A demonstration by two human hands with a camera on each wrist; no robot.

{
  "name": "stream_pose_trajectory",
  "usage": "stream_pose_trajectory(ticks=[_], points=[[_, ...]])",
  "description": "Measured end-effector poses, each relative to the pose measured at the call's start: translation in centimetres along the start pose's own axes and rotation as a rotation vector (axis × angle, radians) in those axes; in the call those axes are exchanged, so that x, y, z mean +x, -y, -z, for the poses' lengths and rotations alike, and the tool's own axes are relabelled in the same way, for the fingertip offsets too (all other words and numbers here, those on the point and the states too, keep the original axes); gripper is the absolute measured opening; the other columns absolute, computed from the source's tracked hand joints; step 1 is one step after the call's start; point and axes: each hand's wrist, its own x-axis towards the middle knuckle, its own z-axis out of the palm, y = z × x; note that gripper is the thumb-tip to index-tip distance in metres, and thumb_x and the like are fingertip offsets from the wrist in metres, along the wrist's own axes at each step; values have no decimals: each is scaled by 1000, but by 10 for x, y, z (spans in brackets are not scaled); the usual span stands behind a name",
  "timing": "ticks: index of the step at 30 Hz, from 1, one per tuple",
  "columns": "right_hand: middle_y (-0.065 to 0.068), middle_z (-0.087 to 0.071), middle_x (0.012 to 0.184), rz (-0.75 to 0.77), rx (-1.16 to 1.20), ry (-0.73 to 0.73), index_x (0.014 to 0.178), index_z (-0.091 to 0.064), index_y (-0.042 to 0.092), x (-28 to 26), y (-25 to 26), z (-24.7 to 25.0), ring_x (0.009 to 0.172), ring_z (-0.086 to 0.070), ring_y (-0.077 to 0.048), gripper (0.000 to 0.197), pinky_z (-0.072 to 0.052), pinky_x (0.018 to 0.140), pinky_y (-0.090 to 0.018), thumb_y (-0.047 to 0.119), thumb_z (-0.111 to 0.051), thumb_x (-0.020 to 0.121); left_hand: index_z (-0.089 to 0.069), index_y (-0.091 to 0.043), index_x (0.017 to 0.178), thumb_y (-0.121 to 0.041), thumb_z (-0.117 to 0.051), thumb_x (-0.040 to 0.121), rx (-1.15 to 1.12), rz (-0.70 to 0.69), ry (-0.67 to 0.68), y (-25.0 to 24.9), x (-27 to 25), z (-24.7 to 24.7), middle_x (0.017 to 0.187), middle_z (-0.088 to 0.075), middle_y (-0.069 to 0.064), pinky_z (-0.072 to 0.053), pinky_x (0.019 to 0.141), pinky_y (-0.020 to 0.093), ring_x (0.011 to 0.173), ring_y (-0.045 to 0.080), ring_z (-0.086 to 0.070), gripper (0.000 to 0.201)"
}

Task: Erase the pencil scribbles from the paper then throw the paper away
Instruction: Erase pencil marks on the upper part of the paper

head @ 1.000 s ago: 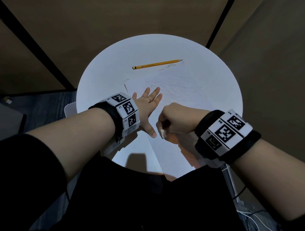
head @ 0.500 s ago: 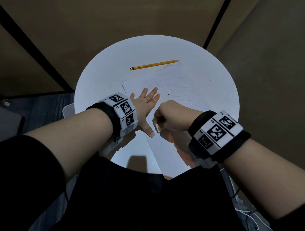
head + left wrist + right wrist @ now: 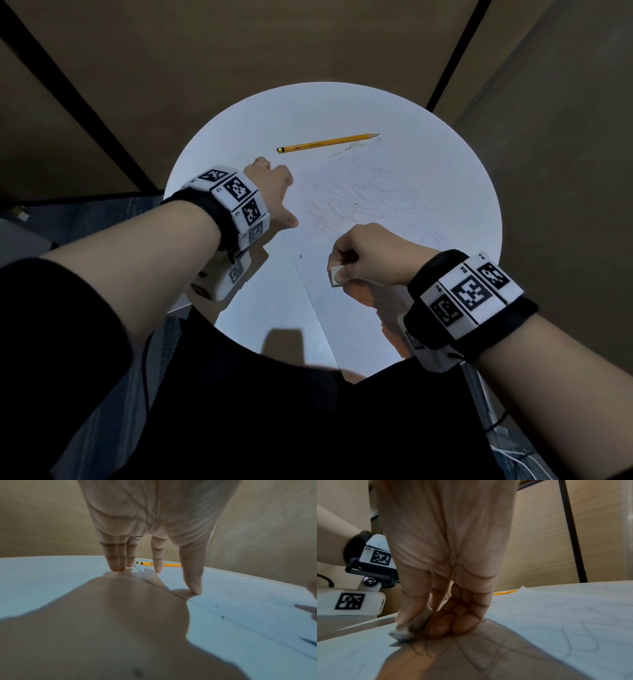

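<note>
A white sheet of paper (image 3: 370, 205) with faint pencil scribbles lies on the round white table (image 3: 212, 150). My left hand (image 3: 274, 192) stands on straight fingertips (image 3: 158, 566) at the paper's left edge (image 3: 223, 601), thumb and index on the sheet. My right hand (image 3: 359, 253) pinches a small white eraser (image 3: 336, 275) between thumb and curled fingers, pressed on the near part of the paper (image 3: 556, 622). The eraser (image 3: 400, 635) touches the sheet beside scribble lines.
A yellow pencil (image 3: 327, 143) lies on the table beyond the paper's far edge, also visible as the pencil (image 3: 149, 564) behind my fingers. Brown panel walls (image 3: 308, 41) surround the table. My dark-clothed lap sits at the near rim.
My left hand slid away from me and leftward along the paper's edge and rose from flat onto its fingertips. My right hand with the eraser stayed on the near part of the paper.
</note>
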Motion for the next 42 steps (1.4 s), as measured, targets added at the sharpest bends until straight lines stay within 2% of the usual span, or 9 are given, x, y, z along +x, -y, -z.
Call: stream_pose_trajectory(ticks=[5, 10, 17, 21, 26, 30, 33, 37, 42], points=[[1, -66, 86, 1, 21, -6, 87, -68, 10, 4, 0, 1, 81, -57, -11, 6, -48, 77, -24, 9, -67, 80, -56, -16, 118, -23, -75, 79, -166, 30, -61, 0, 5, 7, 118, -51, 3, -37, 84, 26, 115, 21, -46, 44], [0, -68, 86, 8, 39, -4, 88, -69, 7, 7, 0, 4, 79, -59, -11, 9, -48, 75, -23, 9, -68, 80, -70, -16, 102, -7, -73, 79, -336, 46, -149, 0, 6, 10, 119, -60, 7, -40, 75, 24, 94, 15, -51, 25], [-7, -71, 92, 41, -41, -119, 89, -70, 6, 27, 4, 14, 86, -62, -17, 9, -48, 72, -24, 10, -67, 81, -59, -13, 122, -7, -77, 74, -293, 36, -283, -1, 6, 20, 134, -49, 9, -38, 93, 27, 125, 23, -43, 51], [-7, -69, 93, 53, -52, -184, 87, -69, 8, 33, 7, 12, 87, -61, -18, 6, -50, 76, -27, 10, -66, 83, -37, -9, 139, -18, -83, 68, -237, 58, -215, -1, 3, 15, 143, -30, 11, -36, 99, 33, 130, 25, -36, 86], [-8, -69, 98, 56, -74, -196, 91, -69, 7, 34, 5, 11, 93, -61, -21, 9, -51, 85, -33, 12, -66, 83, -29, -20, 145, -43, -82, 64, 59, -47, -158, -17, -9, 2, 154, 22, 10, -15, 114, 49, 143, 31, 12, 99], [-8, -69, 98, 64, -62, -214, 93, -69, 6, 32, 5, 9, 93, -61, -19, 11, -48, 81, -26, 13, -66, 84, -38, -22, 139, -55, -78, 62, 269, -189, -76, -27, -13, -6, 145, 42, 15, 1, 109, 63, 135, 41, 32, 93], [-8, -69, 99, 71, -84, -226, 94, -68, 6, 31, 4, 8, 93, -60, -19, 13, -42, 73, -20, 15, -65, 85, -46, -20, 132, -63, -74, 62, 349, -241, -14, -29, -14, -11, 144, 43, 15, 4, 107, 66, 133, 43, 33, 86], [-7, -68, 98, 82, -84, -226, 93, -68, 5, 29, 2, 5, 87, -58, -17, 12, -42, 68, -19, 14, -63, 86, -11, -8, 149, -51, -78, 66, 230, -265, 191, -25, -12, -17, 156, 20, 8, -15, 114, 54, 144, 34, 6, 114], [-5, -69, 94, 94, -65, -122, 91, -68, 7, 22, 2, 2, 84, -59, -15, 10, -43, 68, -17, 14, -63, 85, 6, -7, 149, -50, -77, 67, 226, -267, 213, -24, -12, -19, 155, 22, 9, -22, 114, 47, 144, 32, 8, 125]])
